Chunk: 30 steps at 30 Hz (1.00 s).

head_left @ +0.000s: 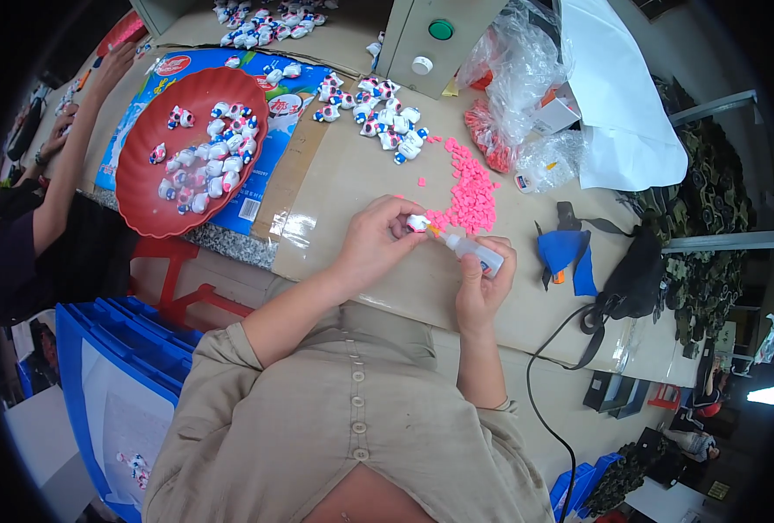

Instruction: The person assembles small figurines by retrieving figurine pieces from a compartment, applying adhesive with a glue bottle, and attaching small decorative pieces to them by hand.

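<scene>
Between the fingertips of my left hand (378,234) is a small white figurine (417,223). My right hand (488,283) is wrapped round a small clear glue bottle (478,254) with a yellowish nozzle. The bottle lies tilted, its tip at the figurine; whether they touch I cannot tell. Just beyond my hands spreads a heap of small pink pieces (472,193). A cluster of white, blue and pink figurines (391,120) lies farther back. To the left, a red scalloped tray (143,131) holds several more such figurines.
A grey metal box (444,52) with a green button stands at the back. Plastic bags (518,83) and a white sheet (618,96) lie back right. Blue cloth (564,253) and a black cable (533,375) are at right. Another person's arm (64,174) reaches in at far left, above blue crates (125,349).
</scene>
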### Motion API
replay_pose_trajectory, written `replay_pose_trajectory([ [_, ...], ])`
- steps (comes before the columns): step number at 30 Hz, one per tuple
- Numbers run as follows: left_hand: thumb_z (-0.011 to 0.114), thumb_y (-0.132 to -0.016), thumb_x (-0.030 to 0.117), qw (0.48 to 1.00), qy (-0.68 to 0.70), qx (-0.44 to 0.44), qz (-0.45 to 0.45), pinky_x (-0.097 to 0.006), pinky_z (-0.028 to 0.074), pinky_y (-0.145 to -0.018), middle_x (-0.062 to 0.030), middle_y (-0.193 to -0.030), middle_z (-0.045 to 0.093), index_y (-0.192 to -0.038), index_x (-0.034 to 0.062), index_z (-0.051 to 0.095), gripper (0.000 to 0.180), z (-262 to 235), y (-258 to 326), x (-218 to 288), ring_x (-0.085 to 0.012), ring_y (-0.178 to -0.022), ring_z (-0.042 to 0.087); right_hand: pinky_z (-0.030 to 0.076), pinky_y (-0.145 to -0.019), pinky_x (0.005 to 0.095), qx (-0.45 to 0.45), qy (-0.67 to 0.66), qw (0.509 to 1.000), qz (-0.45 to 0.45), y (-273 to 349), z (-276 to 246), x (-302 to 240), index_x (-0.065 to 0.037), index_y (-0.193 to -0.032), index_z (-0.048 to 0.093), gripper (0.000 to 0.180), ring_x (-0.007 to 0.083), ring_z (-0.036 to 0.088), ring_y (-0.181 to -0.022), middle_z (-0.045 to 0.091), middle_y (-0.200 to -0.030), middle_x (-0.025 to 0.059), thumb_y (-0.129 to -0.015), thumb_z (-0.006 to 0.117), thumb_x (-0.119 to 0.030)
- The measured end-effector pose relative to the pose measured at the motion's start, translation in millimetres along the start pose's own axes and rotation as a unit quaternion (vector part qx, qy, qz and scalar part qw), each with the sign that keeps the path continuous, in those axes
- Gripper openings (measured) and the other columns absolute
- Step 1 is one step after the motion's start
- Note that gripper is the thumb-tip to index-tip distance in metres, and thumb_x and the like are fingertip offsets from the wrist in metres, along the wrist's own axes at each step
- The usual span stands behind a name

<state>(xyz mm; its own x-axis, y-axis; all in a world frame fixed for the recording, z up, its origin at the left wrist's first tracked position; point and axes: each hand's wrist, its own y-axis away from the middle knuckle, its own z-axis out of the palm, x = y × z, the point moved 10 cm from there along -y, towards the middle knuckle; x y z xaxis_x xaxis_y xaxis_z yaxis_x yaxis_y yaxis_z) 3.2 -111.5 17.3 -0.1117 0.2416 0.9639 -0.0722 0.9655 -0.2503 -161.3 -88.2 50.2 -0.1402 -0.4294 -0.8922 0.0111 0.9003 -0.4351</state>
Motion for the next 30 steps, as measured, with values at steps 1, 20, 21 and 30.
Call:
replay_pose_trajectory([
  [1, 0.068, -0.063, 0.001, 1.000, 0.000, 0.000, 0.000, -0.022, 0.042, -0.052, -0.0038, -0.073, 0.051, -0.087, 0.0021, 0.056, 0.027, 0.2, -0.1, 0.4, -0.0082, -0.055, 0.047, 0.040, -0.065, 0.0224, 0.000, 0.000, 1.000, 0.000, 0.3, 0.1, 0.5, -0.001, -0.096, 0.043, 0.025, 0.0127, 0.047, -0.076, 0.045, -0.091, 0.0085, -0.082, 0.055, -0.017],
  [20, 0.068, -0.064, 0.001, 1.000, -0.002, 0.006, -0.013, -0.021, 0.042, -0.051, -0.0035, -0.073, 0.050, -0.088, 0.0025, 0.056, 0.027, -1.7, -0.2, -2.5, -0.0078, -0.055, 0.047, 0.039, -0.070, 0.0262, 0.008, 0.029, 0.999, -0.018, 2.5, -3.8, -3.5, 0.001, -0.095, 0.044, 0.024, 0.0174, 0.048, -0.079, 0.048, -0.089, 0.0120, -0.079, 0.057, -0.011],
  [21, 0.068, -0.064, 0.001, 1.000, -0.003, 0.004, -0.012, -0.022, 0.042, -0.052, -0.0036, -0.073, 0.050, -0.088, 0.0025, 0.056, 0.027, -1.7, -0.6, -2.2, -0.0080, -0.056, 0.048, 0.039, -0.070, 0.0260, 0.010, 0.025, 1.000, -0.007, 2.4, -4.6, -1.0, 0.000, -0.095, 0.044, 0.024, 0.0172, 0.047, -0.079, 0.048, -0.089, 0.0119, -0.079, 0.057, -0.011],
  [30, 0.068, -0.064, 0.000, 1.000, -0.002, 0.005, -0.016, -0.022, 0.043, -0.053, -0.0039, -0.075, 0.051, -0.088, 0.0025, 0.056, 0.028, -1.2, 0.7, -3.6, -0.0081, -0.057, 0.049, 0.039, -0.069, 0.0254, 0.006, 0.009, 1.000, -0.005, 2.2, -2.8, -0.8, 0.000, -0.094, 0.044, 0.022, 0.0165, 0.047, -0.078, 0.048, -0.088, 0.0117, -0.079, 0.057, -0.010],
])
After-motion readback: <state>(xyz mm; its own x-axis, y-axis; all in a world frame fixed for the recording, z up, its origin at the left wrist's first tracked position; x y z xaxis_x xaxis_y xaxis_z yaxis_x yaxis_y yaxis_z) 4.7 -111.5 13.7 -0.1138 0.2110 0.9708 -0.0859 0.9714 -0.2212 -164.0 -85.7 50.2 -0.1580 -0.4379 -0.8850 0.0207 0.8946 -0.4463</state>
